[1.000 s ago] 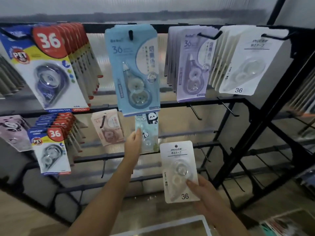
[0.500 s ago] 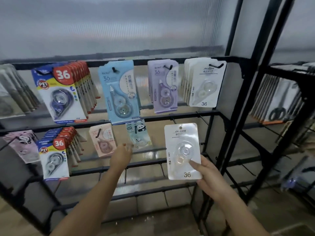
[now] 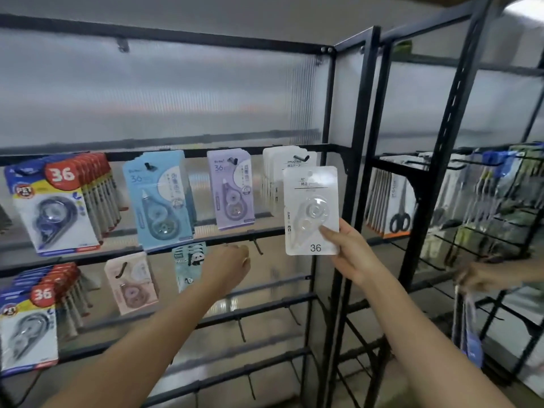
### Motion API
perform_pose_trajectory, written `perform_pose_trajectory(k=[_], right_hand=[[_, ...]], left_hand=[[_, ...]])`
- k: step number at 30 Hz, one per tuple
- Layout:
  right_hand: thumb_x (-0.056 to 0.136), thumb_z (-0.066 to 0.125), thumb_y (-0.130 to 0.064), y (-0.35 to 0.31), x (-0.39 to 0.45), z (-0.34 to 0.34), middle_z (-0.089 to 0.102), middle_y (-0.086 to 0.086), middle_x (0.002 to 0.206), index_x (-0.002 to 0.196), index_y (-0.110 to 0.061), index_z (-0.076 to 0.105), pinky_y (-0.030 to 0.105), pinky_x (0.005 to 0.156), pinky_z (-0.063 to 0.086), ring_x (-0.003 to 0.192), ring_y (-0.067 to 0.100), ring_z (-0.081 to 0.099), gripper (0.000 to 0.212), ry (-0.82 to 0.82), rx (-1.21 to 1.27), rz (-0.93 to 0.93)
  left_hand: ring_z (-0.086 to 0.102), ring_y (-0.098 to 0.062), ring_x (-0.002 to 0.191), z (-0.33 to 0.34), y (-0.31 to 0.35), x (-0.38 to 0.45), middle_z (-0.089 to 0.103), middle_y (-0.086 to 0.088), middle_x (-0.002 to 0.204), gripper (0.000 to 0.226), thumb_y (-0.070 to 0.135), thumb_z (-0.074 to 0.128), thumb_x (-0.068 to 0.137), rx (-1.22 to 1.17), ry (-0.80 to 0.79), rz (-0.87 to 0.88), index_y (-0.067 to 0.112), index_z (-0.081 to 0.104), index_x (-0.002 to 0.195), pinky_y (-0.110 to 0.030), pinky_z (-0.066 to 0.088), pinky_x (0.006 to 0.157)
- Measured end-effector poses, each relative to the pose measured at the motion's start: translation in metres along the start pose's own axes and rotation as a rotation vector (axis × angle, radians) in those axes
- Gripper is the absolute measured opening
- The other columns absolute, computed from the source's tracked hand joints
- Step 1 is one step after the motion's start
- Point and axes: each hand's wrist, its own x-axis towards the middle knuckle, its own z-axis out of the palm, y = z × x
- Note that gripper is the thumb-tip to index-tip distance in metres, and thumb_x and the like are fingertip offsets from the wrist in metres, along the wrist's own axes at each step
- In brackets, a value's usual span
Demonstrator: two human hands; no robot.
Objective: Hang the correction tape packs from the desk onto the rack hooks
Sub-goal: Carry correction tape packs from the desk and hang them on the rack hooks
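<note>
One white pack (image 3: 311,210) sits raised at about one o'clock, just below and in front of its matching stack's hook (image 3: 300,157). The person should line the punched hole with the hook tip, then slide it back. The right hand (image 3: 347,254) pinches its lower corner; the left hand (image 3: 228,265) hangs loosely curled, holding nothing.

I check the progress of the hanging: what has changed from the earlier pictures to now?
The right hand has lifted the white pack from below the rack's middle bar up in front of the white stack's hook. The left hand let go of the panda pack and moved right. The white pack is still gripped and not yet hung.
</note>
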Motion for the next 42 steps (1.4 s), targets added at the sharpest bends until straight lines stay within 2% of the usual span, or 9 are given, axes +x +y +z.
perform_pose_trajectory(k=[9,14,20,28,30,33,36,38,42], right_hand=[[0.095,0.048,0.000,-0.025,0.027,0.011,0.068,0.006,0.109,0.119,-0.014,0.056,0.036,0.088,0.053,0.099,0.020,0.065,0.029,0.003,-0.029,-0.004],[0.096,0.047,0.000,-0.022,0.037,0.011,0.067,0.006,0.110,0.120,-0.013,0.055,0.038,0.093,0.050,0.101,0.021,0.064,0.029,0.029,-0.020,0.009],[0.095,0.049,-0.001,-0.014,0.041,0.004,0.066,0.008,0.110,0.122,-0.011,0.055,0.042,0.097,0.047,0.101,0.023,0.063,0.029,0.041,0.015,0.060],[0.095,0.051,-0.001,-0.010,0.061,0.004,0.065,0.012,0.100,0.103,-0.003,0.056,0.028,0.067,0.059,0.085,0.021,0.064,0.009,0.174,0.101,0.112],[0.094,0.053,-0.001,-0.008,0.064,0.001,0.064,0.013,0.099,0.102,-0.002,0.056,0.031,0.073,0.058,0.084,0.020,0.062,0.008,0.202,0.060,0.124],[0.092,0.055,0.002,0.002,0.065,-0.009,0.062,0.011,0.093,0.113,0.002,0.056,0.035,0.093,0.048,0.081,0.017,0.059,0.020,0.269,-0.063,0.157],[0.094,0.052,0.001,0.025,0.056,-0.014,0.056,0.006,0.081,0.100,-0.004,0.060,0.031,0.086,0.049,0.073,0.014,0.054,0.011,0.351,-0.288,0.220],[0.095,0.052,-0.007,0.049,0.047,-0.012,0.058,0.007,0.094,0.113,-0.006,0.057,0.029,0.077,0.049,0.083,0.018,0.057,0.020,0.364,-0.646,0.297],[0.098,0.047,-0.016,0.087,0.027,0.023,0.049,0.011,0.136,0.139,-0.007,0.041,0.032,0.098,0.040,0.123,0.026,0.048,0.042,0.049,-1.278,0.322]], left_hand=[[0.061,-0.018,0.098,-0.024,0.017,0.021,0.065,0.001,0.114,0.028,0.032,0.042,0.098,-0.117,0.070,0.012,0.021,0.060,0.116,-0.027,0.042,0.073],[0.057,-0.019,0.106,-0.023,0.019,0.020,0.062,0.001,0.118,0.030,0.034,0.040,0.099,-0.118,0.051,0.016,0.022,0.058,0.119,-0.029,0.044,0.082],[0.057,-0.015,0.105,-0.013,0.017,0.017,0.061,0.005,0.119,0.029,0.034,0.041,0.098,-0.135,0.028,-0.006,0.024,0.058,0.120,-0.027,0.046,0.079],[0.056,-0.015,0.108,0.004,0.016,0.012,0.062,0.004,0.121,0.031,0.036,0.041,0.097,-0.131,-0.052,-0.028,0.024,0.058,0.121,-0.028,0.048,0.088],[0.053,-0.016,0.112,0.007,0.018,0.009,0.060,0.003,0.123,0.033,0.036,0.040,0.098,-0.127,-0.070,-0.029,0.023,0.056,0.124,-0.028,0.045,0.089],[0.052,-0.018,0.114,0.011,0.020,0.005,0.058,0.002,0.124,0.034,0.037,0.039,0.099,-0.100,-0.110,-0.053,0.023,0.053,0.127,-0.029,0.042,0.089],[0.055,-0.020,0.108,0.010,0.020,-0.005,0.060,-0.002,0.119,0.031,0.033,0.039,0.098,-0.105,-0.160,-0.082,0.021,0.054,0.123,-0.030,0.044,0.084],[0.057,-0.021,0.104,0.010,0.016,-0.015,0.060,-0.003,0.115,0.029,0.031,0.040,0.098,-0.108,-0.187,-0.104,0.019,0.056,0.121,-0.031,0.046,0.081],[0.057,-0.023,0.104,0.003,-0.006,-0.048,0.060,-0.005,0.118,0.030,0.031,0.041,0.098,-0.082,-0.215,-0.158,0.019,0.056,0.121,-0.033,0.046,0.082]])
